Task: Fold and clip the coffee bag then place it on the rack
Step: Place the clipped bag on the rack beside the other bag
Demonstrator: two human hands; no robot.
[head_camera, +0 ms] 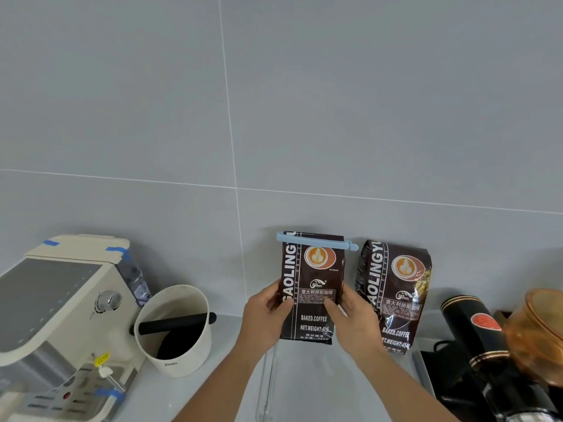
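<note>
A dark brown coffee bag (312,269) stands upright in the middle, its top folded over and pinched by a long light-blue clip (316,241). My left hand (268,309) grips the bag's left edge. My right hand (350,315) grips its right edge, thumb across the label. The bag's lower edge hangs just above a clear acrylic rack (268,382) on the white counter. A second, unclipped coffee bag (396,296) stands to the right, leaning against the grey tiled wall.
A cream espresso machine (61,315) fills the left. Beside it stands a white knock box (176,330) with a black bar. On the right are a black grinder (481,339) and an amber translucent container (539,333).
</note>
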